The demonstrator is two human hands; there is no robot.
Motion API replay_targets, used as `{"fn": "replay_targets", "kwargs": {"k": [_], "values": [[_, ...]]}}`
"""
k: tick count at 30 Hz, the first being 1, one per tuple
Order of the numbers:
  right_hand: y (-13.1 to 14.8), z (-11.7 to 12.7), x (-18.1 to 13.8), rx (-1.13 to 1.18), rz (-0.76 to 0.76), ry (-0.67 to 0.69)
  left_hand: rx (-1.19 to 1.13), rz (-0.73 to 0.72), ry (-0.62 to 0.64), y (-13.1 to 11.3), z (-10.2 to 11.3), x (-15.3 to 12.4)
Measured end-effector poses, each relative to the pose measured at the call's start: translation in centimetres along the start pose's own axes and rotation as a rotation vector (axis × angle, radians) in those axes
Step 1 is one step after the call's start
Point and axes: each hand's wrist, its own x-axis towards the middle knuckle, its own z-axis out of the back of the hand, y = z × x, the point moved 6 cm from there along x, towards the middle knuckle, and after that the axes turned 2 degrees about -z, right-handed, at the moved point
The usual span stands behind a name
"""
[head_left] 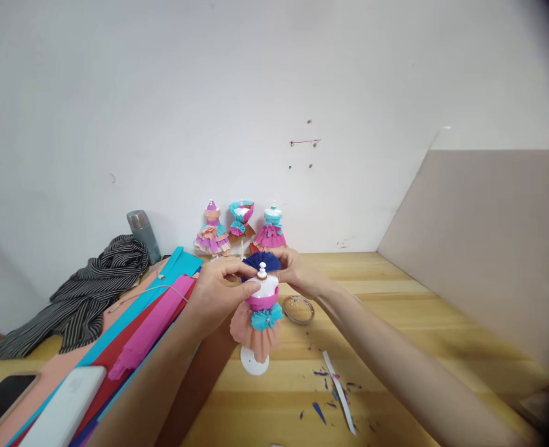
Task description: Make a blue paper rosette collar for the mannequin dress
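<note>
A miniature dress form (pixel 268 287) with a white bust and knobbed neck stands upright at the middle, on a round white base (pixel 254 361). It wears a pink band (pixel 263 302), a turquoise ruffled bow (pixel 267 317) and a peach pleated skirt (pixel 255 335). Behind its neck spreads a dark blue pleated paper fan (pixel 263 259). My left hand (pixel 221 288) is closed at the form's left shoulder, its thumb against the bust and index finger by the fan's edge. My right hand (pixel 297 272) pinches the fan's right side from behind; its fingertips are partly hidden.
Three dressed miniature forms (pixel 270 233) stand against the wall. Coloured paper sheets (pixel 111 347), a white box-like object (pixel 67 406), a phone (pixel 2 406), striped cloth (pixel 97 279) and a flask (pixel 144 236) lie left. Right are a wire coil (pixel 299 310), white strip (pixel 339 392) and scraps.
</note>
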Motion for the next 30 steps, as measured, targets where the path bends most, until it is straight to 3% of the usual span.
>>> {"fn": "replay_targets", "kwargs": {"k": [5,13,19,30], "values": [[0.1,0.3,0.3,-0.006,-0.008,0.040,-0.056,-0.016,0.017,0.1,0.1,0.5],[0.5,0.4,-0.1,-0.035,-0.017,0.083,0.004,0.100,-0.035,0.7,0.6,0.3],[0.5,0.5,0.4,-0.010,0.008,0.015,-0.041,0.170,-0.022,1.5,0.6,-0.1],[0.5,0.6,0.1,0.123,0.047,-0.077,-0.126,0.147,-0.100,2.5,2.0,0.5]]}}
